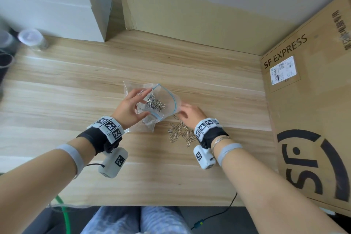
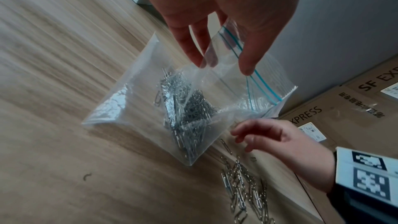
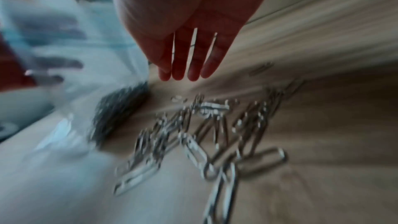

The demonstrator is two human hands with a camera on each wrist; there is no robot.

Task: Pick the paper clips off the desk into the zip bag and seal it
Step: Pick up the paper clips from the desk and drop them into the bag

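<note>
A clear zip bag with a blue zip strip lies on the wooden desk, its mouth open toward the right. A clump of paper clips sits inside it. My left hand pinches the bag's upper rim between fingers and thumb, as the left wrist view shows for the left hand on the zip bag. Several loose paper clips lie in a pile right of the bag. My right hand hovers above them by the bag's mouth, fingers relaxed and holding nothing; the right wrist view shows the right hand over the loose paper clips.
A large SF Express cardboard box stands along the desk's right side. A white box and a cardboard sheet close the back. Clear jars stand at the far left. A black cable hangs off the near edge.
</note>
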